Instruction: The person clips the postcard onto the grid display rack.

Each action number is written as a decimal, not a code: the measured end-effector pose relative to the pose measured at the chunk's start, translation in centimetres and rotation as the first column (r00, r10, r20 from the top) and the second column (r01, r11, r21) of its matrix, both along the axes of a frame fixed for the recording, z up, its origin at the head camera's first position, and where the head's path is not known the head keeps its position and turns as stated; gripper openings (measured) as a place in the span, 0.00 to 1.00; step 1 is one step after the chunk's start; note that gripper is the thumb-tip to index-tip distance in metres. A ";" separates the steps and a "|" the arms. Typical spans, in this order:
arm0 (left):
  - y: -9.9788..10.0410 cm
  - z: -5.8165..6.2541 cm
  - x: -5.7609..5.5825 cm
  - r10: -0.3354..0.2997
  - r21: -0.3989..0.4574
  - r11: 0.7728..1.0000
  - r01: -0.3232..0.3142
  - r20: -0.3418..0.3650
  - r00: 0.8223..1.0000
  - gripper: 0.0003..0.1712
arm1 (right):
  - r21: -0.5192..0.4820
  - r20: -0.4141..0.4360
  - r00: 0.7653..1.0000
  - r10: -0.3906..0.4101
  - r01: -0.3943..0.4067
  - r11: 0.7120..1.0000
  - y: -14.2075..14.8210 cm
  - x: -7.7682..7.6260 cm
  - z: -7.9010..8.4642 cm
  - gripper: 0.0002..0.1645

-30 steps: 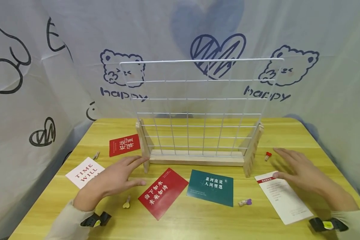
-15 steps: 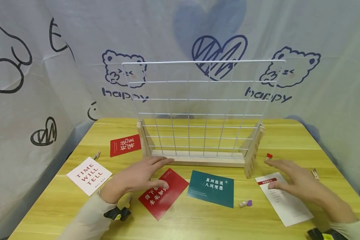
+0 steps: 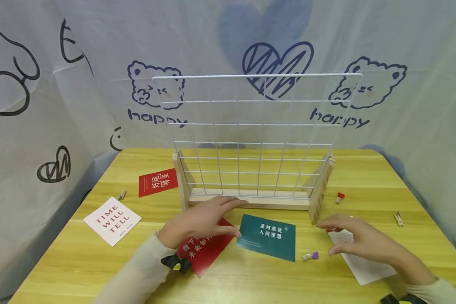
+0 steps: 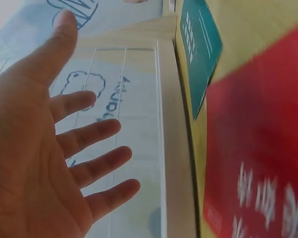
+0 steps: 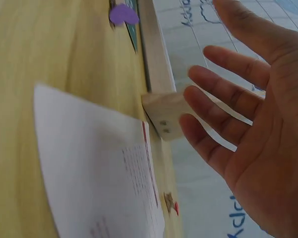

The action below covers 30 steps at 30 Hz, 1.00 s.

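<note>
Person at a yellow wood-grain surface (image 3: 266, 283), both hands raised, pale sleeves, black straps at the wrists. Left hand (image 3: 203, 221) hangs over the larger red card (image 3: 205, 261), hiding its upper part. Its grip is spread wide: fingers straight and parted, thumb held away, no hold on anything. Thumb tip lies close to the left edge of the teal card (image 3: 267, 236), as seen from the head; fingers point toward the rack's wooden base bar (image 3: 273, 204).

Right hand (image 3: 362, 240) is above the white printed card (image 3: 368, 270), covering part of its red header band. Grip loose and empty, fingers slightly bent, thumb well apart from them. The right wrist view shows a gap between fingertips and card.

The larger red card and teal card lie flat in front of the rack, side by side; the purple-heart clip (image 3: 310, 256) lies between the teal and white printed cards. The red-heart clip (image 3: 340, 197) sits beyond the right hand, a wooden clip (image 3: 398, 218) farther right.

Left end: a "TIME WILL TELL" card (image 3: 112, 221), another clip (image 3: 122, 195) just behind it, a smaller red card (image 3: 158, 182) beside the rack. White wire grid (image 3: 256, 76) stands before a bear-print curtain (image 3: 232, 42).
</note>
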<state>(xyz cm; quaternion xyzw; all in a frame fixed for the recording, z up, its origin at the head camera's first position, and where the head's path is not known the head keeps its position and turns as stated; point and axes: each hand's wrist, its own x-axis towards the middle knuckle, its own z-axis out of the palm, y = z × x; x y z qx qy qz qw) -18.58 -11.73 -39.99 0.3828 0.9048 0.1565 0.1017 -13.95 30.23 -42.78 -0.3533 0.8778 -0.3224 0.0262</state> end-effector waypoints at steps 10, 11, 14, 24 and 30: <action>3.2 -1.4 -0.8 -0.058 -0.011 0.998 0.058 0.024 0.998 0.49 | -0.007 0.099 0.987 0.125 -0.125 0.992 -1.6 -0.4 -0.4 0.26; 3.3 -1.5 -0.9 -0.062 -0.013 0.998 0.062 0.021 0.998 0.48 | -0.011 0.099 0.985 0.140 -0.139 0.990 -1.7 -0.5 -0.4 0.26; 3.8 -1.6 -1.3 -0.071 -0.019 0.997 0.072 0.014 0.997 0.48 | -0.004 0.093 0.984 0.151 -0.152 0.988 -2.1 -0.6 -0.6 0.26; 4.9 -2.4 -2.2 -0.100 -0.025 0.995 0.101 0.039 0.994 0.50 | 0.040 0.172 0.973 0.155 -0.164 0.986 -3.0 -1.1 -1.4 0.22; 5.3 -3.2 -2.5 -0.113 -0.053 0.992 0.115 0.025 0.993 0.49 | 0.070 0.187 0.972 0.144 -0.159 0.985 -3.1 -1.1 -2.1 0.21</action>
